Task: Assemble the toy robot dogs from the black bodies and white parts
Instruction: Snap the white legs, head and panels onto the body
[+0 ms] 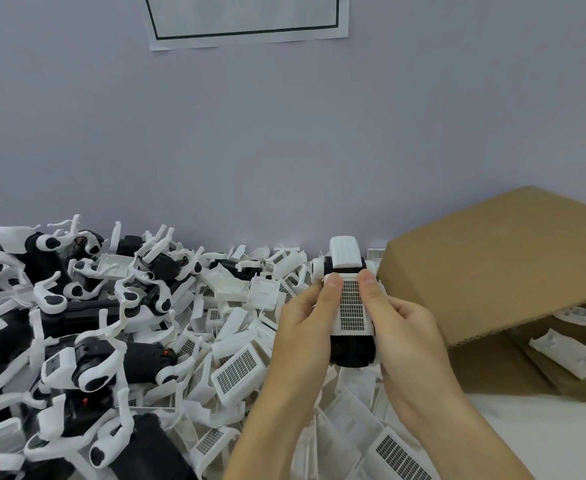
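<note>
1. Black plastic forms the body of the toy robot dog [351, 351] held between both hands, with a white grille-patterned back plate [351, 306] on top and a white ribbed head piece [346, 252] at its far end.
2. The left hand [305, 327] curls round the toy's 9 o'clock flank and the right hand [402, 327] round its 3 o'clock flank; both thumbs press on the plate's far end, one on each edge of the grille.
3. The toy sits a little right of the frame's centre, raised above the heap, its long axis running from 6 to 12 o'clock with the head toward 12, toward the pale grey wall [284, 133].
4. The fingers beneath the toy are hidden, as is its underside; whether legs are fitted cannot be told.
5. At 9 o'clock from the grip lies a heap of loose white plastic plates and leg parts [236, 372], and farther out at 8 to 10 o'clock a pile of assembled black-and-white dogs [87, 362], tangled and hard to count.
6. At 3 o'clock is a brown cardboard box [492, 271], its flap up; white parts [565, 353] lie inside, partly cut off by the frame edge.
7. At 12 o'clock a white paper sheet with a black border [246, 32] hangs on the wall, its top cropped.
</note>
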`<act>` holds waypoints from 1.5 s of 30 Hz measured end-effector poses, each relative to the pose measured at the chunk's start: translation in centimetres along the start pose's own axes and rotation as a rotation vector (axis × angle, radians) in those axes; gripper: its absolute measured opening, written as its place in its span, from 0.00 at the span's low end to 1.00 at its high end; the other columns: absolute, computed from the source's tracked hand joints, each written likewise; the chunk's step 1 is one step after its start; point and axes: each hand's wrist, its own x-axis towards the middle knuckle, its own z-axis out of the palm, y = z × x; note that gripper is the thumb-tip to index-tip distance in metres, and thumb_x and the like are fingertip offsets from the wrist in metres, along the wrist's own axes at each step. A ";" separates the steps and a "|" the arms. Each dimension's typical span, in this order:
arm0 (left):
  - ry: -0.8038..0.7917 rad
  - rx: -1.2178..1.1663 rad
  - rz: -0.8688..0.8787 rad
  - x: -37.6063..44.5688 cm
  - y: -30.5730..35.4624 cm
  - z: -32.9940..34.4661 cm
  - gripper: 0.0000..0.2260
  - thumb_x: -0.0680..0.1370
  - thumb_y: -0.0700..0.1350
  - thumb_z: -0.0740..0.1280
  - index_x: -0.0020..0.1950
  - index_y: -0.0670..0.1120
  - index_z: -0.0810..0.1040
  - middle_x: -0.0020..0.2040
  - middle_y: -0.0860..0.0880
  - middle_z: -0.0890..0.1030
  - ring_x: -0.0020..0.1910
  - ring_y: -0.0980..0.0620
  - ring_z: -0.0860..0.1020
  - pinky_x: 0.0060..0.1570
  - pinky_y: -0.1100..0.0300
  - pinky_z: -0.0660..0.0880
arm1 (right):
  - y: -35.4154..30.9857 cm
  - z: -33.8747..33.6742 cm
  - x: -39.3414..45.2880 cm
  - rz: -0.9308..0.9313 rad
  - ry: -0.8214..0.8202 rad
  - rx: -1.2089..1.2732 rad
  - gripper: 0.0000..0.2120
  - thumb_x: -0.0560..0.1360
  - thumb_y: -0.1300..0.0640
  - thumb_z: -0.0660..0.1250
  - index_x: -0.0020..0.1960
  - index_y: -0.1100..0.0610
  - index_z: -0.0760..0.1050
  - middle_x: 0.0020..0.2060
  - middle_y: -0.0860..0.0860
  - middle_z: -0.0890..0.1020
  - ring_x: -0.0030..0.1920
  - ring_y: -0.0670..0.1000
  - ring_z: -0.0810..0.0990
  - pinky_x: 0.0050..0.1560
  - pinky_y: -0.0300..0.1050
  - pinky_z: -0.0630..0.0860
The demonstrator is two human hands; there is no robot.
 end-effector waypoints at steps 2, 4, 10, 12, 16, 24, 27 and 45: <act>-0.017 -0.006 -0.007 0.0 -0.1 -0.2 0.13 0.80 0.52 0.65 0.47 0.48 0.88 0.45 0.46 0.88 0.43 0.52 0.86 0.37 0.63 0.80 | -0.2 -0.3 0.1 0.023 -0.042 0.008 0.22 0.74 0.40 0.66 0.47 0.57 0.87 0.45 0.58 0.88 0.49 0.58 0.87 0.57 0.64 0.81; 0.003 0.012 0.012 0.1 -0.2 -0.4 0.15 0.78 0.55 0.65 0.47 0.48 0.87 0.44 0.46 0.87 0.43 0.52 0.86 0.39 0.59 0.81 | -0.3 -0.4 0.1 0.029 -0.080 -0.006 0.21 0.74 0.41 0.67 0.48 0.58 0.87 0.46 0.58 0.88 0.51 0.58 0.87 0.59 0.63 0.80; 0.006 0.067 0.065 -0.1 -0.3 -0.1 0.18 0.74 0.60 0.63 0.48 0.49 0.86 0.44 0.43 0.86 0.41 0.50 0.84 0.40 0.55 0.81 | 0.0 -0.3 0.2 -0.071 -0.013 -0.044 0.20 0.70 0.41 0.68 0.45 0.56 0.88 0.41 0.56 0.88 0.46 0.56 0.88 0.48 0.53 0.83; 0.005 0.054 0.064 -0.1 -0.3 -0.1 0.18 0.74 0.59 0.64 0.48 0.48 0.86 0.43 0.44 0.86 0.41 0.50 0.83 0.39 0.55 0.80 | 0.0 -0.3 0.1 -0.084 0.002 -0.034 0.21 0.69 0.41 0.68 0.44 0.58 0.88 0.40 0.56 0.88 0.44 0.56 0.88 0.43 0.50 0.83; 0.007 -0.002 0.030 -0.1 0.0 -0.3 0.17 0.75 0.58 0.68 0.50 0.47 0.87 0.45 0.43 0.87 0.43 0.48 0.84 0.42 0.51 0.82 | -0.4 -0.3 0.1 -0.040 -0.031 0.015 0.21 0.70 0.43 0.68 0.46 0.60 0.87 0.43 0.60 0.87 0.47 0.61 0.87 0.55 0.64 0.82; -0.189 -0.059 -0.062 0.0 0.0 -1.7 0.14 0.76 0.46 0.69 0.60 0.46 0.84 0.56 0.38 0.85 0.58 0.38 0.83 0.60 0.41 0.78 | -1.2 -2.1 0.5 0.113 -0.257 0.121 0.18 0.76 0.48 0.66 0.55 0.60 0.86 0.53 0.61 0.86 0.55 0.58 0.86 0.53 0.52 0.84; -0.206 -0.082 -0.055 -0.1 0.0 -1.8 0.18 0.76 0.43 0.69 0.66 0.43 0.80 0.57 0.37 0.84 0.58 0.37 0.83 0.59 0.41 0.80 | -1.1 -2.6 0.6 0.073 -0.297 0.079 0.16 0.76 0.51 0.67 0.58 0.59 0.84 0.54 0.59 0.86 0.56 0.56 0.85 0.51 0.46 0.83; 0.149 -0.146 0.028 0.0 0.0 0.0 0.13 0.79 0.43 0.66 0.62 0.54 0.80 0.54 0.48 0.87 0.55 0.49 0.85 0.50 0.53 0.82 | -0.4 -0.9 -0.2 -0.326 -0.033 -0.668 0.07 0.78 0.42 0.66 0.55 0.33 0.78 0.49 0.33 0.81 0.54 0.36 0.79 0.52 0.37 0.78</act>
